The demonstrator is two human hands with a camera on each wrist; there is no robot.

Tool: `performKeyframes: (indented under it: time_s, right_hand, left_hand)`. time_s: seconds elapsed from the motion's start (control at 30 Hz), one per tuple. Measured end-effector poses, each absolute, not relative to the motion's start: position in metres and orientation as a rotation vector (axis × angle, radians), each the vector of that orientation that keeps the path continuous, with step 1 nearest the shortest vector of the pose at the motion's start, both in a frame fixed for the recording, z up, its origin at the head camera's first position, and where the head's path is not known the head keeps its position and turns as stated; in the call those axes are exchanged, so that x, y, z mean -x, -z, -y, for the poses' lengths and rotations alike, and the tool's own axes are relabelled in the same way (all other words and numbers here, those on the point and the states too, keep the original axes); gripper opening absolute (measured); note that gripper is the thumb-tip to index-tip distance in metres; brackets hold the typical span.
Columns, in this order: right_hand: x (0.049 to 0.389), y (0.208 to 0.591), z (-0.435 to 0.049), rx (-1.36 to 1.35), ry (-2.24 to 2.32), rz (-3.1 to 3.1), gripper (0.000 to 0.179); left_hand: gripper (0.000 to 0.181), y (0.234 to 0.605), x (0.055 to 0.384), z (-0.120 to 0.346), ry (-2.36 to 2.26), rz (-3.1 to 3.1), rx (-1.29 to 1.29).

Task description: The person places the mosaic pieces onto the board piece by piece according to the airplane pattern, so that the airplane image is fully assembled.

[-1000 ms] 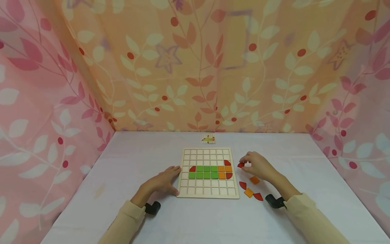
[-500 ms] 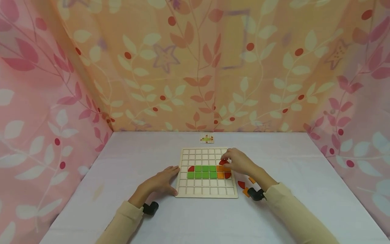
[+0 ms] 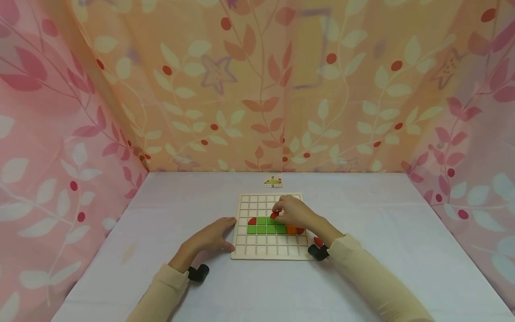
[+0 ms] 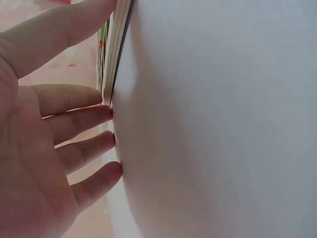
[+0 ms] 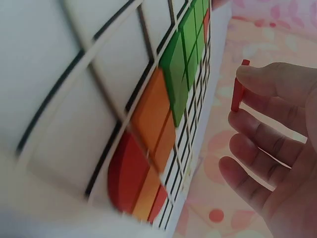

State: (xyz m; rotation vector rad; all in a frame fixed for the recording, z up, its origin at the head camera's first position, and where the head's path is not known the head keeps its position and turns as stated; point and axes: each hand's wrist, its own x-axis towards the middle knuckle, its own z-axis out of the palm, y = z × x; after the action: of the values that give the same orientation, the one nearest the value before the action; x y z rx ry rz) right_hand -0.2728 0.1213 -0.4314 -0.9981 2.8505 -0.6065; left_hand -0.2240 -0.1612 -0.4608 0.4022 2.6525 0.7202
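Thumb and fingers of my right hand (image 3: 297, 213) pinch a small red quarter-circle tile (image 5: 238, 92) over the wooden grid board (image 3: 261, 250). In the right wrist view that tile stands on edge between the fingertips, apart from the board. My left hand (image 3: 211, 235) rests at the board's left side, its fingers fairly straight and their tips at the edge. Green square tiles (image 3: 261, 229) fill two rows mid-board, with a red rounded tile (image 3: 252, 221) at their left end. Orange tiles (image 5: 151, 101) and red rounded tiles (image 5: 128, 173) lie at the right end, partly hidden by my right hand in the head view.
A small pattern card (image 3: 273, 180) lies behind the board. One loose red tile (image 3: 318, 241) shows right of the board, beside the black wrist camera (image 3: 318, 252); my right arm covers the area around it. Patterned curtains (image 3: 217, 112) stand around the table.
My right hand has carried the red tile leftward from the table beside the board to above the green tiles. The left hand has stayed at the board's left edge.
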Motion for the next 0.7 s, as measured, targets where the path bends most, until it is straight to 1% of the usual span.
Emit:
performKeyframes:
  time_s: [0.33, 0.7]
  right_hand:
    - [0.272, 0.433, -0.088, 1.103, 0.539, -2.816, 0.016]
    - [0.273, 0.439, -0.061, 1.195, 0.481, -2.79, 0.018]
  left_hand:
    - [0.091, 0.461, 0.223, 0.162, -0.706, -2.64, -0.434]
    - [0.093, 0.46, 0.222, 0.162, -0.694, -2.629, -0.437]
